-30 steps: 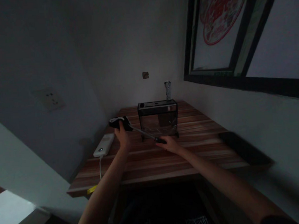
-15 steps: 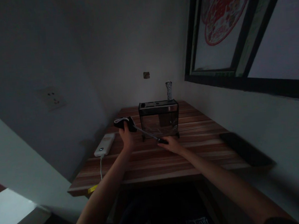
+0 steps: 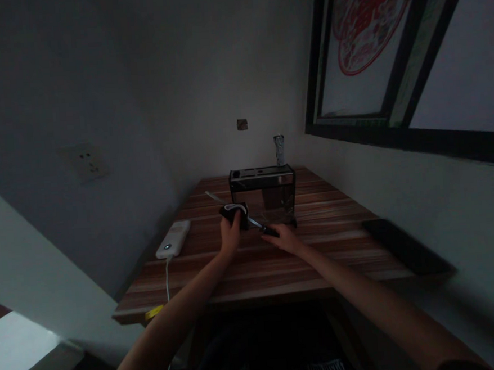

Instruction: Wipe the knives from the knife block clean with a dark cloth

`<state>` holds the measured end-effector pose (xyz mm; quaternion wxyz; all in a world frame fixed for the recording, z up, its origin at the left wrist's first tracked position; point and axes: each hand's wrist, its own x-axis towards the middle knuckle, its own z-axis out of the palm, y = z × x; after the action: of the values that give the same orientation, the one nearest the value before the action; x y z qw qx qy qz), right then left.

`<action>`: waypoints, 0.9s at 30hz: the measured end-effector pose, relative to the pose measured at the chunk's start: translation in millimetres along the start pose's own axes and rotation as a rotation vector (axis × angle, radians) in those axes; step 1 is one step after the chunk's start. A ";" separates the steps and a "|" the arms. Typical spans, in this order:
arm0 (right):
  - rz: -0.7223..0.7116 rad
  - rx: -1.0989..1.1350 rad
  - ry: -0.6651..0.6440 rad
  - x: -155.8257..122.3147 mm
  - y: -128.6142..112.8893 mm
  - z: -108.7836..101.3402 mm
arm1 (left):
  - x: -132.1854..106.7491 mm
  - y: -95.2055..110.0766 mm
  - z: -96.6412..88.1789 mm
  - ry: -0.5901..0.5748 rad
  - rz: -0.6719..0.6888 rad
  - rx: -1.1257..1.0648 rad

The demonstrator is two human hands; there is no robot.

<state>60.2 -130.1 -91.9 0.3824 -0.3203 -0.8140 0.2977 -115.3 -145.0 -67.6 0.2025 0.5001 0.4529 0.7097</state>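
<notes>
The room is dim. My left hand point(image 3: 230, 235) is closed on a dark cloth with a pale edge point(image 3: 233, 211), wrapped round a thin metal rod point(image 3: 216, 199). The rod slants from upper left down to my right hand point(image 3: 284, 240), which is closed on its dark handle point(image 3: 269, 232). Part of the rod sticks out bare beyond the cloth at the upper left. Both hands hover over a striped wooden table point(image 3: 278, 262), just in front of a small glass tank with a dark top frame point(image 3: 263, 196).
A white power bank point(image 3: 173, 239) with a cable lies at the table's left edge. A dark flat object point(image 3: 406, 246) lies at the right by the wall. A small cylinder point(image 3: 278, 142) stands behind the tank. A wall socket point(image 3: 85, 161) is on the left, a framed picture point(image 3: 372, 35) on the right.
My left hand has slid the cloth down the rod to the right, towards my right hand, baring the rod's upper left end. My right hand has stayed on the handle.
</notes>
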 end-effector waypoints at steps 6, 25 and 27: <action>0.013 0.061 -0.006 -0.1 -6.8 -2.1 | -17.3 -4.4 10.2 -0.264 -0.006 0.122; 0.056 0.130 -0.017 0.6 -16.5 -0.5 | -0.1 7.1 1.2 -0.174 -0.014 0.047; 0.062 0.111 -0.007 0.5 -15.4 -0.2 | 6.3 10.3 -2.7 -0.133 -0.005 0.035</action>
<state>55.6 -139.2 -80.3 0.3873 -0.3229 -0.7871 0.3552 -118.6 -146.7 -55.7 0.2252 0.5483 0.4520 0.6666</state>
